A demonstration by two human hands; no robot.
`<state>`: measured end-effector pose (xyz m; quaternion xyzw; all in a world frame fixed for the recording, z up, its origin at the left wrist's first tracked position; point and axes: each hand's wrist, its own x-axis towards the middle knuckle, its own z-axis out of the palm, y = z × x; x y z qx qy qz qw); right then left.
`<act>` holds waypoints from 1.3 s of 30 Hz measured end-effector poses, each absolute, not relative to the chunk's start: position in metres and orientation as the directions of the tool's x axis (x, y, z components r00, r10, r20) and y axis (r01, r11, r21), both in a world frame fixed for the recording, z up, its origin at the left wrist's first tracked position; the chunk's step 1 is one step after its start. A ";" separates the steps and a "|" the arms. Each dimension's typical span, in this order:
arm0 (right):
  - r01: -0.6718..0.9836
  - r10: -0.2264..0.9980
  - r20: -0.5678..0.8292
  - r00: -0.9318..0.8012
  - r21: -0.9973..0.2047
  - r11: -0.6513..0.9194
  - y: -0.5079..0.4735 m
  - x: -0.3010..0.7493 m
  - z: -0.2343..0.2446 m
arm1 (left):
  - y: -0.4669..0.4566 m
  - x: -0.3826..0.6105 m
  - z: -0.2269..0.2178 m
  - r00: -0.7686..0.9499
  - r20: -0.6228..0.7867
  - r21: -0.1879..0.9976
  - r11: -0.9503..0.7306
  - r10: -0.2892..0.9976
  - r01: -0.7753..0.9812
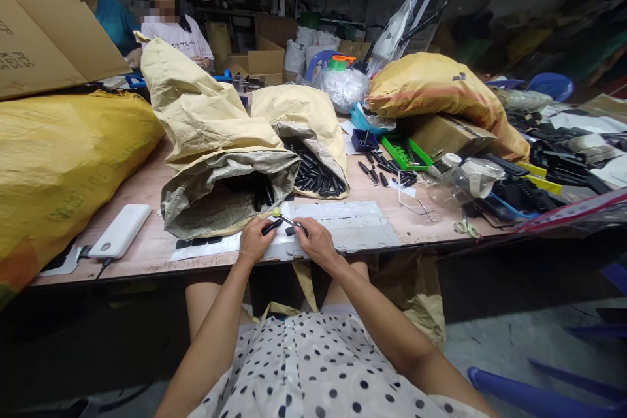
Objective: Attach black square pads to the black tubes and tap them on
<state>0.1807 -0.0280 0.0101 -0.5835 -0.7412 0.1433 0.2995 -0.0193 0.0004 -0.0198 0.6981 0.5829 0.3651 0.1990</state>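
Note:
My left hand [255, 240] is closed around a slim black plastic piece [272, 227] that points to the right. In my right hand [316, 240] is a thin metal rod [292, 221], its far end meeting a small yellow-green round piece [277, 212]. Whether the two are joined I cannot tell. Another short dark piece [290, 231] shows beside my right fingers. Both hands are over a light flat board [362, 225] at the table's near edge. Just beyond them, an open paper sack [220, 199] and a second sack [313, 108] hold black plastic pieces [313, 170].
A white power bank [120, 232] and a bulging yellow sack [63, 176] are at left. To the right are a green tray [407, 153], loose black pieces [385, 163], a clear plastic jug [458, 183] and scissors [467, 228]. Two people sit across the table [147, 248].

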 end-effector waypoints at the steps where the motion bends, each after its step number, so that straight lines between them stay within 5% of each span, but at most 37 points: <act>1: 0.798 0.952 0.281 -0.122 -0.543 0.262 -0.022 0.182 0.010 | 0.000 -0.019 -0.019 0.053 0.280 0.702 -0.242 0.958 0.670; 13: 0.970 0.956 0.267 -0.123 -0.173 0.173 0.005 0.181 0.001 | -0.002 -0.021 -0.017 0.084 0.283 0.686 -0.263 0.955 0.678; 24: 0.969 0.959 0.248 -0.137 -0.167 0.181 0.006 0.178 0.003 | -0.004 -0.028 -0.008 0.056 0.238 0.754 -0.221 0.970 0.618; 31: 0.961 0.949 0.283 -0.142 -0.190 0.201 0.006 0.178 0.000 | -0.062 -0.019 0.001 0.190 0.422 0.752 -0.459 0.887 0.473; 35: 0.963 0.953 0.272 -0.135 -0.190 0.191 0.007 0.178 0.000 | -0.100 -0.011 -0.024 0.361 0.225 0.768 -0.393 0.905 0.507; 39: 0.964 0.956 0.257 -0.138 -0.187 0.189 0.006 0.177 0.002 | -0.106 -0.008 -0.056 0.157 -0.262 0.680 0.066 0.952 0.730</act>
